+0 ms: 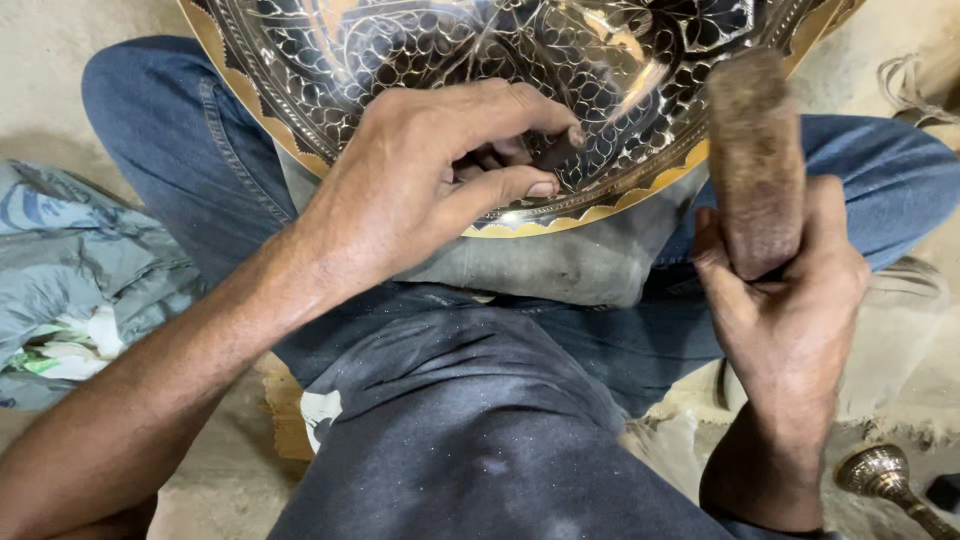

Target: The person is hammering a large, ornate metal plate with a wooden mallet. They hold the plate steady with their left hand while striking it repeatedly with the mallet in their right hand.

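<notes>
You are sitting on a pale, dusty floor [930, 360], legs in blue jeans [200, 170], with a crumpled grey-blue cloth [90, 270] lying at your left and a small ornate metal piece [880, 475] on the ground at your right. In the head view, the large engraved metal tray [500, 60] rests tilted against your lap over a grey pad [570, 265], its scalloped golden rim [600, 205] toward you. Your left hand [420, 180] is pinched closed around a small chisel [555, 150] whose tip sits on the tray just inside the rim. Your right hand [790, 300] is clenched around a wooden mallet [755, 160], raised just beside the tray's right edge and blurred. Judging from the surface, most of the visible tray already carries dense floral cutting; the band near the rim where the chisel stands looks like the part in work, though the far side is out of view. The mallet has open air above the rim, but your left fingers [530, 185] lie close to the chisel, and your right knee sits near below.
</notes>
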The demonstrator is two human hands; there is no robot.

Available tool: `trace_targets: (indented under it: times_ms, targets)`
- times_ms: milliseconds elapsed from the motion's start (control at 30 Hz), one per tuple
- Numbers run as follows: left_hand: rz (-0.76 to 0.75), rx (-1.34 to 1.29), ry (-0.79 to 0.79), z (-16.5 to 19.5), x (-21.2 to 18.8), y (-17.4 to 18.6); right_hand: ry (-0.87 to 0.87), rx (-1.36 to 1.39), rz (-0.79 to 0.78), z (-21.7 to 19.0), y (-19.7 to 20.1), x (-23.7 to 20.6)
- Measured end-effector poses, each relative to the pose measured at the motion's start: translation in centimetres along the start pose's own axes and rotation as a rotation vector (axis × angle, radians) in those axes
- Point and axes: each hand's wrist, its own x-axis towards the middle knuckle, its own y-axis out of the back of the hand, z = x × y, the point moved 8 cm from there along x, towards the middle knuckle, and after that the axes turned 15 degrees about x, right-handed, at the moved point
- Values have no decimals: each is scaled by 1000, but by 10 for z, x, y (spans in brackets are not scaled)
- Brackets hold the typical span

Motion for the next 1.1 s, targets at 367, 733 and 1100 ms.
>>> trace_targets:
  times_ms: [367, 733, 1100]
  targets:
    - [15, 1, 18, -4, 0, -3, 16, 86, 123, -21, -1, 17]
    - [26, 48, -9, -6, 1, -3, 265, -639, -206, -33, -22, 13]
    - [-8, 24, 2, -4, 4, 0, 178, 17, -128, 17, 5, 0]
